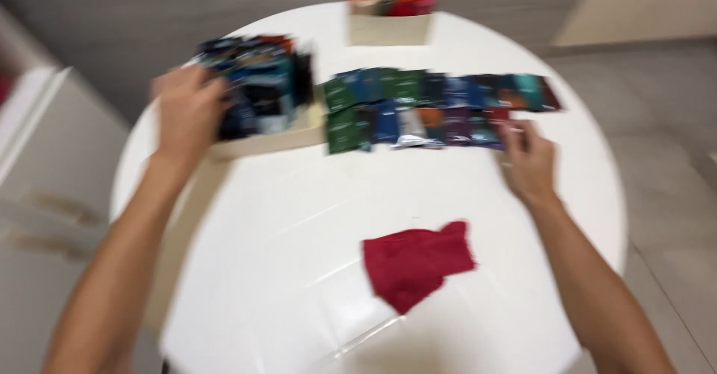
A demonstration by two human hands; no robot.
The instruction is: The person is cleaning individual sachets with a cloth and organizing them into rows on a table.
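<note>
The frame is motion-blurred, so fine detail is unreliable. The step in hand appears to be laying out small flat sachets (441,109) in rows on the round white table (284,269). The sachets lie in 2 rows across the far middle of the table, edges touching or overlapping; colours run from dark green at the left end through blue, silver, orange-brown and purple to teal and dark red at the right end. The left hand (187,112) is curled around the near side of an open pale cardboard box (261,138) packed with upright sachets in dark blue, teal and black; the grip looks closed on the box and its contents, though blur hides the fingertips. The right hand (526,157) rests at the right end of the near row, fingers bent and touching or pinching the last dark red sachet; whether it grips it cannot be told. A 2nd pale box (388,29) stands at the far edge of the table and holds red and orange packets. A crumpled dark red cloth (418,263) lies alone on the near part of the table, well apart from both hands. As a judgement, a further placement calls for a precise pinch on 1 sachet and alignment against the row end without disturbing neighbouring sachets.
</note>
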